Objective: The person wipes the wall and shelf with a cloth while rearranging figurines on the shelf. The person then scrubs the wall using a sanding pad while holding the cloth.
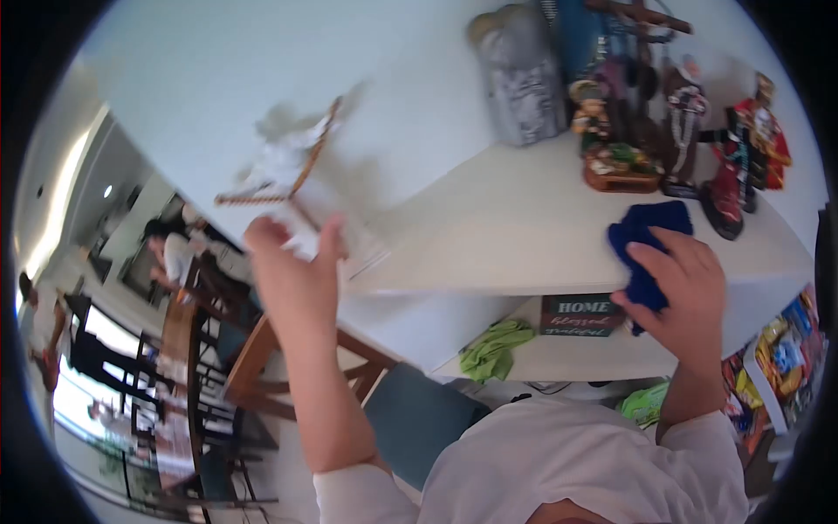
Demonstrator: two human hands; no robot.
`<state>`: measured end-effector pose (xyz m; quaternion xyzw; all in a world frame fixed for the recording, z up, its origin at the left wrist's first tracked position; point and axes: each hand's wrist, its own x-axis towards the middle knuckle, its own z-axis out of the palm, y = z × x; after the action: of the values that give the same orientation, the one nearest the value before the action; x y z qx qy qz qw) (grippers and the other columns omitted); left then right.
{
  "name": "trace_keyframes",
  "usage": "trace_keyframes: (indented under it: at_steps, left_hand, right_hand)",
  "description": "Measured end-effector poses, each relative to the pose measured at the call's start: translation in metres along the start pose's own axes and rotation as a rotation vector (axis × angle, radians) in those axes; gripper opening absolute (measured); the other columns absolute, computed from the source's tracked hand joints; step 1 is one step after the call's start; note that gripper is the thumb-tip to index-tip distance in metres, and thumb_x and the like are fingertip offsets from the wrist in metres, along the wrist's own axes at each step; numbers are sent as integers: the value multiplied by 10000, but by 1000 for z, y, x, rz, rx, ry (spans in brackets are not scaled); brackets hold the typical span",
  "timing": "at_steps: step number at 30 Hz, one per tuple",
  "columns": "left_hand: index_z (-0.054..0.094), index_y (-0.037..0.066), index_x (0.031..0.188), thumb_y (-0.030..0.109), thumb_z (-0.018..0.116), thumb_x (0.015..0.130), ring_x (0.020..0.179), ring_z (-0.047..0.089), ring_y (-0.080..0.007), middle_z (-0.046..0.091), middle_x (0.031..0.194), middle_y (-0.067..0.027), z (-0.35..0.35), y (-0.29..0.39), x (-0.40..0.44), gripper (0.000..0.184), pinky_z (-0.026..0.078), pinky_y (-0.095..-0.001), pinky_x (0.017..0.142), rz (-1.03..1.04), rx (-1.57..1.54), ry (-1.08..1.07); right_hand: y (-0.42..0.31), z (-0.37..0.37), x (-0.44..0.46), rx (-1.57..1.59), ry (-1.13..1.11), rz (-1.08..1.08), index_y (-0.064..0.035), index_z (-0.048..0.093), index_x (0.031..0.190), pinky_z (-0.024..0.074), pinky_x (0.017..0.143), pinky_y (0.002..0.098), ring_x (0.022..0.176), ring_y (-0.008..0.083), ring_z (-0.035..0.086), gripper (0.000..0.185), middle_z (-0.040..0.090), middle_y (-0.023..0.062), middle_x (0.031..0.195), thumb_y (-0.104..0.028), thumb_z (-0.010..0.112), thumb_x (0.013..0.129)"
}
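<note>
A dark blue cloth [642, 249] is bunched at the front edge of the white shelf top [471, 227], with my right hand [681, 293] closed on it. My left hand [297, 271] is raised at the left end of the shelf, its thumb and fingers apart. Just beyond that hand is a blurred white ornament with a brown rope-like edge [314, 153]; whether the fingers touch it is unclear. Religious figurines [685, 113] stand behind the cloth, beside a small figure on a brown base [611, 166].
A grey wrapped object [522, 83] stands against the wall. Below are a green cloth [496, 348], a "HOME" sign [583, 316] and packaged snacks [781, 358]. At left are a wooden chair with a dark seat [419, 415], a long table [179, 349] and several people.
</note>
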<state>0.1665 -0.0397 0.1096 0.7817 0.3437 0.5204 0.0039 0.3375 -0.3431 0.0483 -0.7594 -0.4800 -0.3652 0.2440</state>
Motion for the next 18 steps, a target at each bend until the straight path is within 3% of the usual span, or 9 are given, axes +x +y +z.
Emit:
trace_keyframes:
  at_steps: [2,5,7,9,11,14,18]
  left_hand:
    - [429,-53,1154,279,777,738,943,549,-289,549,1004,-193,-9,18,-8,636,444,-364,799,112,25,181]
    - [460,-36,1149,215,756,751,986,532,-302,557,1006,-182,1,73,-11,555,424,-380,846,409,-370,104]
    - [485,29,1213,232,724,788,1036,553,-253,558,1139,-134,19,113,0,529,446,-362,857,658,-385,-204]
    - [487,55,1258,294,692,812,1076,550,-261,564,1175,-124,67,139,15,545,446,-372,881,794,-526,-479]
    - [444,60,1317,334,665,828,1093,549,-277,572,1170,-145,108,166,26,602,450,-373,890,641,-528,-718]
    - [428,66,1338,329,683,813,1040,557,-259,587,1099,-156,144,196,30,640,456,-373,866,411,-620,-827]
    - [423,82,1343,291,688,810,886,569,-203,589,987,-133,165,212,29,631,485,-336,745,322,-667,-944]
  right_hand:
    - [1,1,0,20,15,-15,-91,633,1005,458,772,408,911,333,593,509,615,143,1046,-293,792,566]
    - [1,2,-2,25,22,12,-130,634,1008,460,783,395,935,285,597,536,615,102,1043,-256,804,516]
    - [3,3,-4,15,25,-4,-147,629,1020,461,797,391,964,263,592,578,609,84,1060,-224,808,476]
    - [5,-1,-5,22,-4,-4,-144,622,1031,460,801,392,969,264,591,574,604,85,1068,-232,806,495]
    - [7,-6,-7,20,-34,15,-141,616,1041,459,805,392,974,264,589,566,600,86,1073,-241,802,516]
    - [13,-17,-10,6,-75,44,-139,609,1054,457,809,392,981,262,587,552,595,87,1076,-254,795,548]
    - [27,-20,-13,33,-88,13,-146,609,1066,456,808,390,989,259,587,553,593,86,1079,-262,791,557]
